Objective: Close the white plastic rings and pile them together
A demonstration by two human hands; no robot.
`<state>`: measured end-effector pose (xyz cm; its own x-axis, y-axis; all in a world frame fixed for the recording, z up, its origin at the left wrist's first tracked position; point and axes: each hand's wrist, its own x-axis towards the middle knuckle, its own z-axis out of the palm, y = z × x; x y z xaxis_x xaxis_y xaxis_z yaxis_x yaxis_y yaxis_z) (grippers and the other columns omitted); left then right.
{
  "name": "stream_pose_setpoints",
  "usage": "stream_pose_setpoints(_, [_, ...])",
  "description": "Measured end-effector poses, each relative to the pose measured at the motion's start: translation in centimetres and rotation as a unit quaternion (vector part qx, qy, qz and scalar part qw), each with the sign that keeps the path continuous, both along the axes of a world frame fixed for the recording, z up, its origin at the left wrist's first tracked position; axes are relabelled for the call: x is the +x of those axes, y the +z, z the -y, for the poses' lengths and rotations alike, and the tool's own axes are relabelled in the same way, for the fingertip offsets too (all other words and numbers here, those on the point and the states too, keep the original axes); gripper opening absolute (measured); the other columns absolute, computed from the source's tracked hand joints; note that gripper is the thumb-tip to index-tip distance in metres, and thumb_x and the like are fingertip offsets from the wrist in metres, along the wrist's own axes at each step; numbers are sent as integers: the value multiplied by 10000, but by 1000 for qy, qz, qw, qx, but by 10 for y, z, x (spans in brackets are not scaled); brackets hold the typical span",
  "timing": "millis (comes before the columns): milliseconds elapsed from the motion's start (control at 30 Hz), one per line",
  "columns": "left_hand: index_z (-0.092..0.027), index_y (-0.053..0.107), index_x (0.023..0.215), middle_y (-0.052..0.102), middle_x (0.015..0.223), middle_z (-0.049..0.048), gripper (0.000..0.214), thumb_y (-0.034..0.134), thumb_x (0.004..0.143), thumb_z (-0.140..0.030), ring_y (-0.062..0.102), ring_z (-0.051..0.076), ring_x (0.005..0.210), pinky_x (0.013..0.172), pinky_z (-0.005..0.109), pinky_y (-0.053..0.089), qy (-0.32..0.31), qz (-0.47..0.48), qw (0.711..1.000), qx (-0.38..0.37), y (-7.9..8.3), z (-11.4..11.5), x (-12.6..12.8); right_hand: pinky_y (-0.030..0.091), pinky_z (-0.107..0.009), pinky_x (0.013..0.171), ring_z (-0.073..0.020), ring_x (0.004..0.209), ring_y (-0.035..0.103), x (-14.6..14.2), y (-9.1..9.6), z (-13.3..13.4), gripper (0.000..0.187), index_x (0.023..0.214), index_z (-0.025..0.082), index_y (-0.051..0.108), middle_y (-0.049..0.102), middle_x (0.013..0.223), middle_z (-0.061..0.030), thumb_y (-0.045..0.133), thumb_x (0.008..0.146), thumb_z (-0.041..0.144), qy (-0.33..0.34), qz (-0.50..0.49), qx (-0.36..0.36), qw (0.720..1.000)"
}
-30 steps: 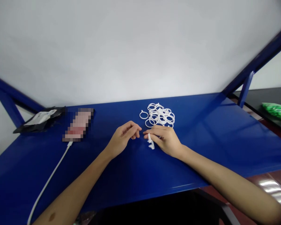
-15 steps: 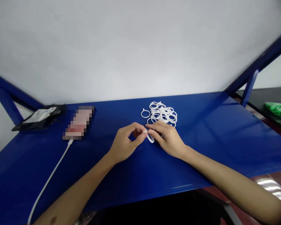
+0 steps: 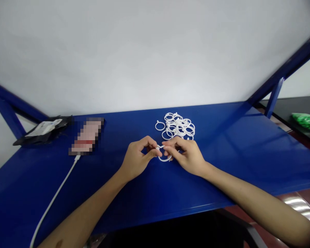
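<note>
A white plastic ring (image 3: 164, 159) is held between both hands, low over the blue table. My left hand (image 3: 141, 156) pinches its left side between thumb and fingers. On the other side, my right hand (image 3: 184, 153) grips it with the thumb and fingertips. The lower curve of the ring shows below the fingertips; parts of it are hidden behind them. Just beyond my hands lies a pile of similar white rings (image 3: 181, 129), each with a small knob. One loose white ring (image 3: 159, 126) rests apart, left of the pile.
On the left lie a blurred-out phone (image 3: 86, 136) with a white cable (image 3: 55, 196) and a black plastic bag (image 3: 43, 131) with a white label. The blue table (image 3: 134, 203) meets a white wall behind. Green packaging (image 3: 307, 122) sits at the far right.
The ring between my hands has turned so its round lower curve now faces me. My right-hand fingers have shifted slightly down and closed in on it.
</note>
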<state>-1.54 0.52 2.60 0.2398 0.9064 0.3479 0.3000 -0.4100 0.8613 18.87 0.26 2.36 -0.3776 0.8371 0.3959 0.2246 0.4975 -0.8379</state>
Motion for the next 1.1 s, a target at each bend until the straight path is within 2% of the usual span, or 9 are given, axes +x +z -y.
stream_pose_setpoints(167, [-202,625,784,639,619,-38,379,748,796,-560,574,104,559,560,217,442,4,16,1000,-22,-6,-3,-3,546,-215,532,-89,551,653,-1,2,3,185,929,187,643,711,754,0,596,976,361,57,-11,-59,997])
stream_pose_setpoints(300, [-194,634,724,638,598,-22,462,696,799,-645,559,110,547,550,229,432,-26,8,999,-19,-10,-4,-4,514,-209,536,-83,561,641,2,4,2,176,901,192,656,691,723,12,575,991,319,83,30,-22,996])
stream_pose_setpoints(400, [-199,650,746,649,638,-15,438,642,858,-623,569,125,585,595,251,457,-31,-46,998,-8,-13,-9,-4,535,-243,639,-114,714,677,8,5,-5,174,968,204,678,724,846,-18,545,1005,311,85,100,49,990])
stream_pose_setpoints(500, [-211,675,895,707,864,24,298,653,899,-508,616,203,859,830,361,505,0,-178,983,44,-18,-20,-6,538,-332,764,-185,888,666,16,9,-22,210,1008,204,710,716,984,-72,528,1006,309,-1,199,148,969])
stream_pose_setpoints(567, [-207,669,1013,698,1069,61,244,674,903,-425,568,263,1085,985,458,457,26,-263,962,73,-22,-27,-10,523,-375,776,-223,906,643,21,13,-40,237,995,195,735,698,987,-98,524,999,301,-118,238,191,945])
stream_pose_setpoints(633, [-191,651,1099,643,1229,97,268,668,912,-383,501,296,1227,1058,501,413,41,-310,947,76,-27,-32,-15,501,-402,772,-250,896,605,24,18,-59,248,995,193,754,682,929,-104,524,984,284,-181,277,217,918])
stream_pose_setpoints(833, [-187,608,1175,551,1360,131,298,601,953,-386,462,304,1325,1124,519,376,40,-333,939,77,-35,-35,-24,446,-447,802,-277,892,531,12,17,-99,283,980,215,775,677,871,-106,499,973,280,-169,382,240,877])
stream_pose_setpoints(967, [-187,594,1193,530,1389,131,299,586,961,-374,451,304,1348,1137,506,375,34,-334,939,73,-34,-34,-22,438,-470,809,-309,945,525,9,13,-92,310,1039,194,764,686,946,-129,489,981,325,-201,405,254,855])
stream_pose_setpoints(1100, [-195,598,1184,542,1370,126,292,591,956,-377,475,303,1320,1116,506,393,34,-329,940,80,-34,-34,-22,449,-478,842,-308,977,526,24,14,-77,320,1106,208,743,691,1013,-124,474,997,342,-176,374,264,871])
